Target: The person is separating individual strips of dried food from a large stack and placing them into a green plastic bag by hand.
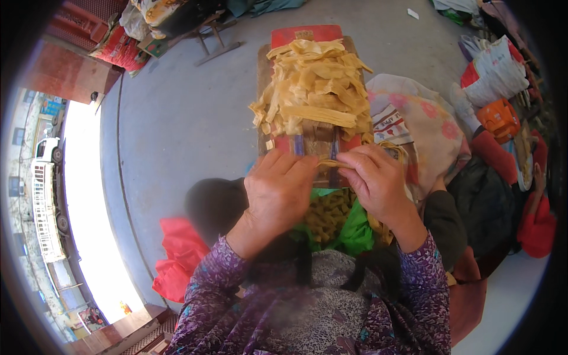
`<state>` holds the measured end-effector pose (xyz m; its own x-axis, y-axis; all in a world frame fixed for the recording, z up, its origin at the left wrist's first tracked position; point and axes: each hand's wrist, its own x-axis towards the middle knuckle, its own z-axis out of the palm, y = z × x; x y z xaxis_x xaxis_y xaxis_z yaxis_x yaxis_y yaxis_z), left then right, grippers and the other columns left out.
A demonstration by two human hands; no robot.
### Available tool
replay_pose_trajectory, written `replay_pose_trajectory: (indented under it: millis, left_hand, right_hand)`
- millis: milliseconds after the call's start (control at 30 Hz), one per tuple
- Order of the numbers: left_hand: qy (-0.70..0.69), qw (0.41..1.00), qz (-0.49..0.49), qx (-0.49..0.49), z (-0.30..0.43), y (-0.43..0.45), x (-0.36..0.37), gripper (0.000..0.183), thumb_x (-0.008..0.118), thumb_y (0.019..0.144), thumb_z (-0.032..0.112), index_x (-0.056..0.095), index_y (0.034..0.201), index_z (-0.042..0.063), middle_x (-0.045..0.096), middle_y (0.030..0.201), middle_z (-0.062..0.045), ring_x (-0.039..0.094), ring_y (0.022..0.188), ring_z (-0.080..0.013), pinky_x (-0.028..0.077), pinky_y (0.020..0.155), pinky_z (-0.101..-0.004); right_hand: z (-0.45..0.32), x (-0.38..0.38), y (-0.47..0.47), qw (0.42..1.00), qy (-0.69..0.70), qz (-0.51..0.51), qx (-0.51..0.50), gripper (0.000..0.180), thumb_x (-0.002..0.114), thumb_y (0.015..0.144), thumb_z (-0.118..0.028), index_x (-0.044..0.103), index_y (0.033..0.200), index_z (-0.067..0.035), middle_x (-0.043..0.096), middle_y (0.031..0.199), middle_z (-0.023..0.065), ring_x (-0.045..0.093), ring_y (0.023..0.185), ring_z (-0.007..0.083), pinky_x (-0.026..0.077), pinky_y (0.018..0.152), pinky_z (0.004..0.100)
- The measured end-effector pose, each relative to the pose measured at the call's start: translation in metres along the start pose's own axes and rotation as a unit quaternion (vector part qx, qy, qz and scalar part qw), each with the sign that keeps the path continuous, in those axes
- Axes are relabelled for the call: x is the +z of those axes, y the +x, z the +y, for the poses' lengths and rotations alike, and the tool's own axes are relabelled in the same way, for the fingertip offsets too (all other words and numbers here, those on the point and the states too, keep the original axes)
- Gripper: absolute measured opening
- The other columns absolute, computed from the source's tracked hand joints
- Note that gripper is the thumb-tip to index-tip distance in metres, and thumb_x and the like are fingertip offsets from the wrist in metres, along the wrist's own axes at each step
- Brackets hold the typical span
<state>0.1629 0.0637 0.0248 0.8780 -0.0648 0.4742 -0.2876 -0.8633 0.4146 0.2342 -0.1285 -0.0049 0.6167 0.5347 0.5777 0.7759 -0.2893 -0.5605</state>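
My left hand (282,188) and my right hand (379,182) are close together above the near end of a board. Between their fingertips runs a thin yellow strand (332,163), pinched at both ends. Beyond them a heap of flat, yellow, husk-like strips (317,84) lies on the wooden board (264,71), which has a red sheet (306,33) on it. Below my hands, folded or braided yellowish-brown material (330,213) fills a green plastic bag (355,230) at my lap. More strands hang by my right wrist.
A flowered cloth bundle (426,106) lies right of the board. Another person's red sleeve (495,151) and an orange bag (499,120) are farther right. Red cloth (179,257) lies to the left. A wooden stool (217,42) stands at the back; a truck (46,199) is outside.
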Motion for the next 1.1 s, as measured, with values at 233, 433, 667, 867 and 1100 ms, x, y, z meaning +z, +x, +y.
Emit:
replay_pose_trajectory:
  millis: [233, 433, 667, 867, 1100]
  left_hand:
    - [-0.065, 0.996, 0.033, -0.045, -0.012, 0.006, 0.009, 0.010, 0.071, 0.079, -0.001, 0.069, 0.089, 0.002, 0.065, 0.078, -0.014, 0.062, 0.071, -0.0328, 0.051, 0.066, -0.0395]
    - [-0.114, 0.991, 0.040, -0.059, -0.020, 0.004, 0.024, 0.009, 0.070, 0.079, -0.001, 0.068, 0.088, 0.001, 0.064, 0.076, -0.016, 0.063, 0.071, -0.0336, 0.054, 0.078, -0.0389]
    - [-0.086, 0.993, 0.028, -0.081, -0.022, -0.007, 0.026, 0.007, 0.071, 0.079, 0.000, 0.069, 0.085, 0.002, 0.064, 0.075, -0.014, 0.064, 0.071, -0.0309, 0.054, 0.073, -0.0397]
    - [-0.014, 0.991, 0.023, -0.128, -0.024, -0.042, 0.007, 0.004, 0.071, 0.082, 0.000, 0.070, 0.086, 0.000, 0.064, 0.073, -0.011, 0.063, 0.068, -0.0227, 0.050, 0.064, -0.0327]
    - [0.040, 0.956, 0.064, -0.283, -0.068, -0.080, -0.026, 0.013, 0.065, 0.093, 0.007, 0.072, 0.102, 0.001, 0.070, 0.075, -0.007, 0.065, 0.069, -0.0112, 0.051, 0.067, -0.0252]
  right_hand:
    - [0.005, 0.009, 0.013, 1.000, -0.017, 0.026, 0.002, 0.024, 0.075, 0.075, -0.001, 0.065, 0.097, -0.005, 0.063, 0.086, 0.0097, 0.063, 0.079, 0.0303, 0.052, 0.066, 0.0391]
    - [0.013, 0.021, 0.011, 0.999, -0.023, 0.032, 0.023, 0.018, 0.074, 0.076, -0.005, 0.066, 0.092, -0.007, 0.063, 0.086, 0.0086, 0.063, 0.078, 0.0297, 0.051, 0.065, 0.0388]
    - [0.003, 0.023, 0.002, 0.998, -0.064, 0.017, 0.002, 0.023, 0.076, 0.070, 0.001, 0.065, 0.090, -0.002, 0.062, 0.087, 0.0100, 0.062, 0.078, 0.0318, 0.051, 0.064, 0.0375]
    - [-0.013, 0.006, -0.043, 0.995, 0.007, 0.006, 0.100, 0.019, 0.076, 0.080, -0.005, 0.067, 0.097, -0.002, 0.064, 0.088, 0.0089, 0.062, 0.080, 0.0250, 0.050, 0.066, 0.0329]
    - [-0.022, 0.008, -0.107, 0.656, 0.543, -0.020, 0.523, 0.034, 0.056, 0.101, -0.023, 0.062, 0.123, 0.003, 0.070, 0.106, 0.0079, 0.061, 0.093, 0.0090, 0.048, 0.080, 0.0241]
